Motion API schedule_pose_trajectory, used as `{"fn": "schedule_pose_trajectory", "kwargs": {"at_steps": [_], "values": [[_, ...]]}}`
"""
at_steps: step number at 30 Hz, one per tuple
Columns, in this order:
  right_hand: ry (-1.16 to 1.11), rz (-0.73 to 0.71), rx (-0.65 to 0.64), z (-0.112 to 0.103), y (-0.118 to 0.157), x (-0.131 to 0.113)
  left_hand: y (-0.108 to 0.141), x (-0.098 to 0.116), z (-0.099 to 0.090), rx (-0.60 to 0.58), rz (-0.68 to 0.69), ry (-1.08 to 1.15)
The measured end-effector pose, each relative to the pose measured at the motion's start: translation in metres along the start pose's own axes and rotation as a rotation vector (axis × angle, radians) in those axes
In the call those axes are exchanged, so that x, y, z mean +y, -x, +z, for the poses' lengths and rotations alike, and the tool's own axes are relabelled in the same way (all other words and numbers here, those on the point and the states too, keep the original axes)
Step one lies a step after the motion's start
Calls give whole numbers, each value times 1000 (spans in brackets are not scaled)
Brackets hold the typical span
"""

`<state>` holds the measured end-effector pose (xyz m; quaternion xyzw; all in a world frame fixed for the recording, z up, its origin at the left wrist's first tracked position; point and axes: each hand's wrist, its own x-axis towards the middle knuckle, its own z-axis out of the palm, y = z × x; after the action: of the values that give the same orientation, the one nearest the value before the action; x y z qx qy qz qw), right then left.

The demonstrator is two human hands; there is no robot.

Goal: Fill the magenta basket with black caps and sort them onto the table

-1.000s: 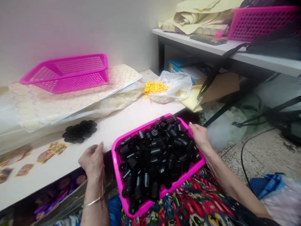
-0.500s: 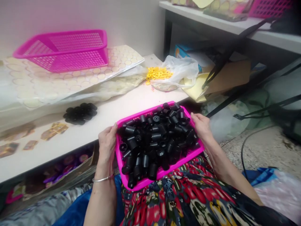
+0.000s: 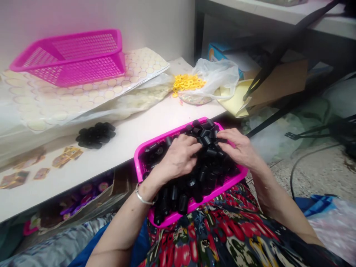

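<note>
A pink plastic basket (image 3: 139,160) rests on my lap, heaped with several small black plastic tubes (image 3: 178,194). My left hand (image 3: 178,157) lies on top of the heap near the basket's middle, fingers curled down into the tubes. My right hand (image 3: 239,146) is over the far right part of the heap, fingers bent among the tubes. Whether either hand grips a tube is hidden by the fingers. A silver bangle (image 3: 143,198) is on my left wrist.
A white table (image 3: 133,139) runs along the left with a second pink basket (image 3: 69,57) on sheets of round stickers, a black flower-shaped pile (image 3: 96,134), small printed cards (image 3: 66,155) and a bag of yellow rings (image 3: 189,82). Shelf, cardboard and cables stand at right.
Both hands left the basket's side rims and moved inward onto the heap of black tubes. The view tilted down a little.
</note>
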<state>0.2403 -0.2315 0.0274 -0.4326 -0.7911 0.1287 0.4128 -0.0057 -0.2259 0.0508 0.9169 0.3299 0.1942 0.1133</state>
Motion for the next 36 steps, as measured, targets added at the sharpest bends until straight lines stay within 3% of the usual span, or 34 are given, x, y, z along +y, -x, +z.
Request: {"fn": "schedule_pose_trajectory", "kwargs": {"at_steps": [3,6,9,13,15,18,21,24,28,31,36], "values": [[-34,20,-90,-5,0,2,-20,9,10,-133,10,-99],[-36,19,-212,-9,2,6,-25,4,17,-149,10,-87],[-18,23,-276,-10,3,7,-20,-6,20,-15,-48,116],[-123,108,-178,-7,-2,1,-11,-13,16,247,-329,686],[-319,231,-30,-2,-5,-4,-7,-13,12,284,-486,1021],[-814,456,167,7,-5,-11,-6,-11,5,314,-648,1368],[-1228,628,158,15,-5,-15,-7,-9,0,333,-723,1516],[-1404,735,142,19,-6,-17,-9,-9,-1,355,-736,1514],[-1410,773,175,20,-6,-16,-9,-13,-2,381,-726,1474],[-1338,767,202,18,-4,-19,-7,-19,-9,385,-737,1566],[-1212,735,184,12,-1,-28,-3,-30,-18,348,-856,1712]]}}
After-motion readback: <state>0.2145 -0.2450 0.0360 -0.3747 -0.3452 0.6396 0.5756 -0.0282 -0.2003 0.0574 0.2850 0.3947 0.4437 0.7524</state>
